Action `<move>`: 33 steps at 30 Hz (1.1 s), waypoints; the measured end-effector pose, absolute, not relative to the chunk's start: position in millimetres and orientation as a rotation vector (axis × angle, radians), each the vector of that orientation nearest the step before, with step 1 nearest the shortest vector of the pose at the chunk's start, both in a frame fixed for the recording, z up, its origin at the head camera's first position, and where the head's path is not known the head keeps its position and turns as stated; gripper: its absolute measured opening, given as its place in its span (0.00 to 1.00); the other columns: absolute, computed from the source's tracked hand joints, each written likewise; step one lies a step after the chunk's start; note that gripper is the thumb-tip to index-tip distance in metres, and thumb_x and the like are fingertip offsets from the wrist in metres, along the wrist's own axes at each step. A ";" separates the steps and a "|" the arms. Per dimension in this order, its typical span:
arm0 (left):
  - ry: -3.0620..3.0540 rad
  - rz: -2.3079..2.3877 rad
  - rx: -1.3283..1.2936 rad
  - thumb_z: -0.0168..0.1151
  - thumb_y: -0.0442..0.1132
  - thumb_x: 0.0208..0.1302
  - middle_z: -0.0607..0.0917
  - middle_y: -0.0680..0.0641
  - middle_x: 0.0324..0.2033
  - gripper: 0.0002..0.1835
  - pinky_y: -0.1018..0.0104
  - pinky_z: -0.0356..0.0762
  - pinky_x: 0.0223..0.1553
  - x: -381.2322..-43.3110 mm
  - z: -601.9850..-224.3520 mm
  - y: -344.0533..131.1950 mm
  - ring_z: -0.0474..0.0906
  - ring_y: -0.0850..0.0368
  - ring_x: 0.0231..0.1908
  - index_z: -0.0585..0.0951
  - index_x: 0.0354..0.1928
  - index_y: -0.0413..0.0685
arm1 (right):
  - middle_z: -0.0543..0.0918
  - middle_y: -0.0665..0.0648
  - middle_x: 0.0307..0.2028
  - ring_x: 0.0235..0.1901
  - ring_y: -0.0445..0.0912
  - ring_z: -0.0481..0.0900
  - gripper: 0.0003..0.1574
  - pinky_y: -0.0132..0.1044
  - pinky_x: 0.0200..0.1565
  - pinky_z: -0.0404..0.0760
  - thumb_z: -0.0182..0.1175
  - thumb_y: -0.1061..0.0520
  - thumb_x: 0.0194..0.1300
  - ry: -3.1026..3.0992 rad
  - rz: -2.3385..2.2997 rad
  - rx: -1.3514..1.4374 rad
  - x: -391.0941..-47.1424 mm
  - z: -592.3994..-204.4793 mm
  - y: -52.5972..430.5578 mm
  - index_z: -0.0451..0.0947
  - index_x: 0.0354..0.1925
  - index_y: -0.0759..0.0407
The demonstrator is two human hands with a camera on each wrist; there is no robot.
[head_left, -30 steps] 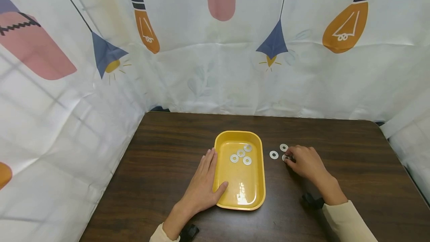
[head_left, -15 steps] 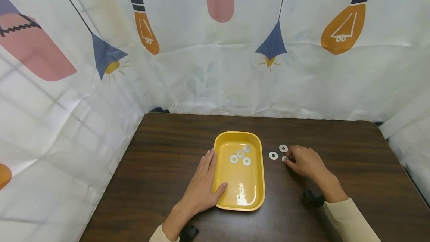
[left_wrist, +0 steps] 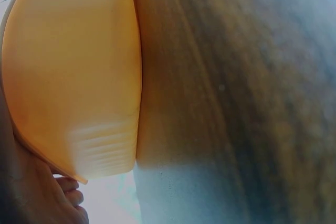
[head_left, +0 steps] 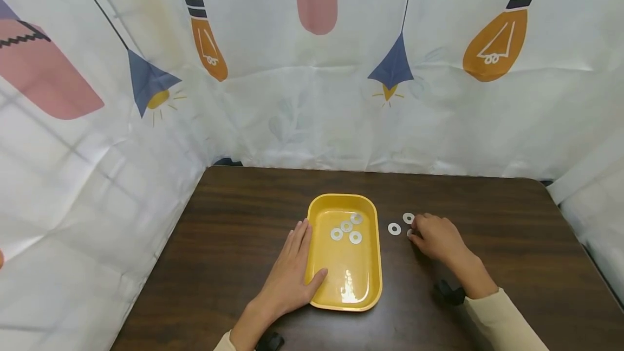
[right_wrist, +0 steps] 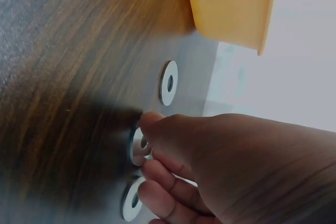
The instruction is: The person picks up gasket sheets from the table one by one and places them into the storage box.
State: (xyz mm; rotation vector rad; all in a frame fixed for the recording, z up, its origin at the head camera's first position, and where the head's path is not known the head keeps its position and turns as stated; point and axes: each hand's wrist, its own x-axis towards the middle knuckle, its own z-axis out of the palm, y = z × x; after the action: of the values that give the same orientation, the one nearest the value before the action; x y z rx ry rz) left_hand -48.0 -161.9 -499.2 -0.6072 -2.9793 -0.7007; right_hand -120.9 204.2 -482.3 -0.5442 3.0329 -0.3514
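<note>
A yellow tray (head_left: 331, 283) lies on the table with several flat metal washers (head_left: 355, 238) in its far half. Along its left side rests my left hand (head_left: 285, 278), fingers straight against the outer wall and thumb over the rim. To the right of the tray, my right hand (head_left: 441, 240) has its thumb and fingertips curled about a washer (right_wrist: 137, 153) at the tabletop, pinching its edge; the fingers partly hide it. Two more washers lie flat beside that hand, one nearer the tray (head_left: 394, 229) and one farther back (head_left: 408, 218).
The dark wood-grain table (head_left: 512, 242) ends at a back edge against a white printed curtain (head_left: 312, 118). The curtain also hangs along the left side. A dark wrist camera (head_left: 449, 292) sits under the right wrist, close above the table.
The whole head view has shifted slightly. My right fingers have closed in a little on the washer, covering more of it. The left hand stays against the tray.
</note>
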 end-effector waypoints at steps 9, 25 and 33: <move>-2.969 -0.703 -0.609 0.59 0.60 0.73 0.46 0.45 0.87 0.52 0.71 0.25 0.84 -45.4 -498.6 -161.4 0.39 0.51 0.87 0.47 0.85 0.41 | 0.85 0.56 0.34 0.32 0.47 0.80 0.15 0.51 0.38 0.85 0.75 0.54 0.63 3.001 -0.415 -0.432 -113.5 -481.1 204.3 0.84 0.41 0.64; -2.985 -0.699 -0.593 0.60 0.60 0.71 0.46 0.46 0.87 0.53 0.53 0.43 0.86 -47.4 -499.2 -160.6 0.39 0.52 0.87 0.47 0.86 0.41 | 0.85 0.54 0.33 0.30 0.45 0.78 0.13 0.46 0.34 0.80 0.73 0.53 0.66 2.951 -0.431 -0.413 -115.4 -481.5 205.5 0.83 0.38 0.61; -2.960 -0.692 -0.605 0.59 0.60 0.72 0.47 0.44 0.87 0.52 0.73 0.24 0.84 -46.1 -500.6 -163.0 0.40 0.50 0.87 0.47 0.85 0.41 | 0.88 0.60 0.39 0.36 0.51 0.86 0.18 0.53 0.42 0.88 0.74 0.51 0.65 2.964 -0.443 -0.402 -114.3 -481.3 201.7 0.85 0.43 0.64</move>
State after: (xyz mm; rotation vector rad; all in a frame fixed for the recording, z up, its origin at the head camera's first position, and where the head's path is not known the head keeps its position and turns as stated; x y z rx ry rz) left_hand -46.1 -163.0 -500.6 -0.6054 -2.9602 -0.6921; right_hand -114.3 201.7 -481.3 -0.4021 2.9644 -0.4433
